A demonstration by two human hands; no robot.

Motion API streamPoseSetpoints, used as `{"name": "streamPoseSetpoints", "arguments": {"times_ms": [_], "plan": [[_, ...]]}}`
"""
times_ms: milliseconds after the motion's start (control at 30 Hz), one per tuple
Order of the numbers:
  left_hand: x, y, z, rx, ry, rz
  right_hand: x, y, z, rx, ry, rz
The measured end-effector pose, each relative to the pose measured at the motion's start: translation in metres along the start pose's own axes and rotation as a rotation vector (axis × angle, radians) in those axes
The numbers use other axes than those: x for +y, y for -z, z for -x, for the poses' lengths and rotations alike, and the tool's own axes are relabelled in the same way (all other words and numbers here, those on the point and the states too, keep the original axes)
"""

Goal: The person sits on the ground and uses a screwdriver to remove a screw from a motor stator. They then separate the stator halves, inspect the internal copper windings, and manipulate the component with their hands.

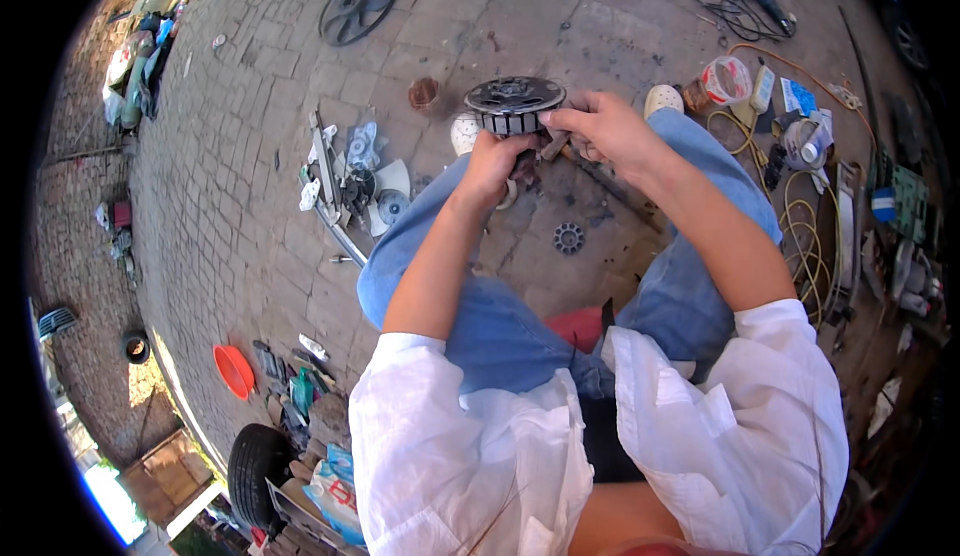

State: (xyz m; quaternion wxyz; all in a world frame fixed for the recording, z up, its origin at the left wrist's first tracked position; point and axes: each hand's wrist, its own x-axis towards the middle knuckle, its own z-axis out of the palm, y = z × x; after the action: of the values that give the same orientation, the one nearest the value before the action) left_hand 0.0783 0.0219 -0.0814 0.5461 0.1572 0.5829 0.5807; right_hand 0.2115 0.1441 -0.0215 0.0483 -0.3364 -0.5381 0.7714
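Observation:
A round, dark metal clutch basket with a flat disc on top and slotted sides is held up between my knees. My left hand grips it from below, fingers wrapped round its lower side. My right hand is closed at its right edge, with thumb and finger pressed on the rim; its other fingers are partly hidden. Below the right hand, a wooden-handled tool that looks like a hammer slants across the ground. A small round toothed metal part lies on the paving between my legs.
A black fan and a rusty tin lie ahead. Loose metal and plastic parts are beside my left knee. On the right are a clear tub, a corded power tool, bottles and a yellow hose.

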Motion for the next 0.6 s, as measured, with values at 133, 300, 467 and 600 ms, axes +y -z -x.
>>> {"name": "streamPoseSetpoints", "arguments": {"times_ms": [133,300,467,600], "plan": [[0.006,0.016,0.003,-0.109,0.062,0.047,-0.004,0.013,-0.001,-0.048,-0.051,-0.124],[-0.007,0.027,0.001,-0.319,0.111,0.294,-0.015,0.019,0.000,-0.009,0.013,-0.241],[0.000,0.023,0.004,-0.576,0.049,0.642,-0.023,0.026,0.001,0.042,0.123,-0.209],[0.005,0.010,0.010,-0.549,0.023,0.730,-0.026,0.031,0.001,0.059,0.131,-0.118]]}}
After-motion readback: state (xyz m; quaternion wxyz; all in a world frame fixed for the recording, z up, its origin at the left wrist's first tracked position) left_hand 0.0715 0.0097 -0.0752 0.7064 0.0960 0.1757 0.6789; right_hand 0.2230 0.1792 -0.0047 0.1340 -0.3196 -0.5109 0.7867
